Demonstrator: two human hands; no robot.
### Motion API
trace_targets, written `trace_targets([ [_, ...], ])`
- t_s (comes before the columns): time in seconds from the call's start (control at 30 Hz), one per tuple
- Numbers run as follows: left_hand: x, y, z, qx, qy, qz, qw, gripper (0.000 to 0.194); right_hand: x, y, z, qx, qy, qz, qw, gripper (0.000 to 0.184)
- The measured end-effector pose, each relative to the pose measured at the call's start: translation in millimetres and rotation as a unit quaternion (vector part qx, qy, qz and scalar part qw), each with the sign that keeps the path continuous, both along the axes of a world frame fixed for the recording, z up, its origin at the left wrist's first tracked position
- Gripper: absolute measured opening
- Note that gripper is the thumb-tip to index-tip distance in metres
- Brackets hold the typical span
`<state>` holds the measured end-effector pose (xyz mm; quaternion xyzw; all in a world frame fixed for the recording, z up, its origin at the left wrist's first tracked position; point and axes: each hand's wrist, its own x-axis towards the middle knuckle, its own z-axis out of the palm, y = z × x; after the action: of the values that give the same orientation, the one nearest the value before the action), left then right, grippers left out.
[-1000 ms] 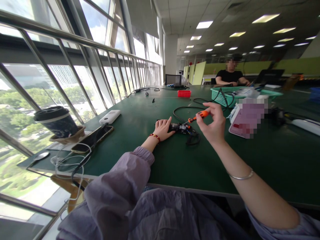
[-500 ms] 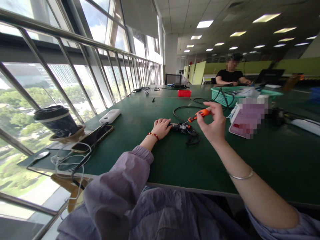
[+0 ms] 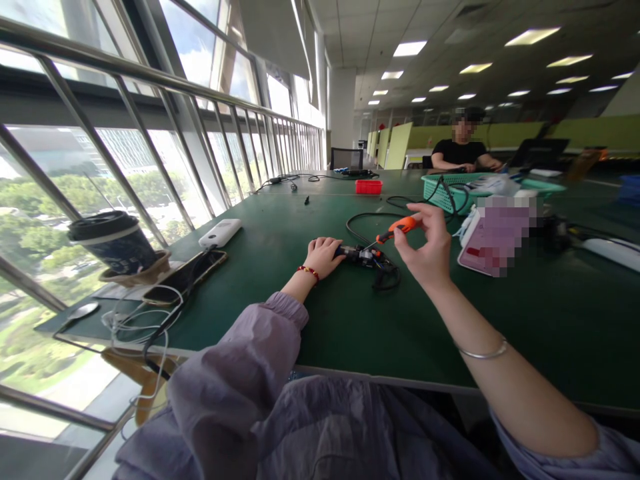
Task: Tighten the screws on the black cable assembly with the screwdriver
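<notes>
My right hand (image 3: 427,247) grips an orange and black screwdriver (image 3: 403,229) by its handle, between thumb and fingers. The thin shaft slants down left, and its tip meets a small dark device with wires (image 3: 367,256) on the green table (image 3: 350,320). My left hand (image 3: 323,257) is closed over the left end of that device and rests on the tabletop. What kind of device it is, I cannot make out. A black cable (image 3: 357,219) loops behind it.
A pink phone-like object (image 3: 493,243) leans right of my right hand, before a green basket (image 3: 437,193). A red tray (image 3: 369,187) sits farther back. Left are a cup (image 3: 115,243), a phone (image 3: 185,279) and a white device (image 3: 220,233). A person (image 3: 463,147) sits across.
Almost nothing differs. My left hand has shifted very slightly, and the screwdriver stays at the same place on the device.
</notes>
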<state>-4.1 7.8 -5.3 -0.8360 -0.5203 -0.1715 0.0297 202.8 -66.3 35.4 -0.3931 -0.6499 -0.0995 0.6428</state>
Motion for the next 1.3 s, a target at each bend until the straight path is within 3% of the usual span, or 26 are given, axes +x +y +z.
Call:
trace_targets([
  [0.13, -0.3, 0.1, -0.4, 0.002, -0.003, -0.001, 1.0, 0.045, -0.2, 0.3, -0.6, 0.002, -0.005, 0.008, 1.0, 0.037],
  [0.33, 0.0, 0.1, -1.2, -0.001, -0.003, 0.0, 1.0, 0.046, -0.3, -1.0, 1.0, -0.029, -0.001, -0.033, 0.999, 0.012],
  [0.53, 0.5, -0.5, -1.7, -0.003, -0.007, 0.003, 1.0, 0.046, -0.4, 0.1, -0.1, 0.004, -0.002, 0.004, 1.0, 0.037],
  [0.67, 0.8, -1.0, -2.3, -0.003, -0.007, 0.005, 1.0, 0.046, 0.6, 1.3, -0.7, 0.013, -0.007, 0.01, 1.0, 0.041],
  [0.87, 4.3, -2.3, -5.7, -0.001, -0.022, 0.018, 1.0, 0.045, -1.6, -1.7, 1.1, -0.029, -0.005, -0.033, 0.999, 0.014],
  [1.03, 4.8, -3.0, -5.1, 0.011, -0.026, 0.014, 1.0, 0.042, -2.4, -0.1, 0.2, 0.002, 0.003, -0.003, 1.0, 0.036],
  [1.13, 4.0, -3.7, -3.1, 0.016, -0.022, 0.008, 1.0, 0.042, -1.5, 1.0, -0.5, 0.01, 0.004, 0.011, 1.0, 0.039],
  [1.3, 4.2, -4.4, -2.1, 0.018, -0.012, 0.002, 1.0, 0.043, -0.7, -1.5, 0.9, -0.02, 0.001, -0.037, 0.999, 0.019],
])
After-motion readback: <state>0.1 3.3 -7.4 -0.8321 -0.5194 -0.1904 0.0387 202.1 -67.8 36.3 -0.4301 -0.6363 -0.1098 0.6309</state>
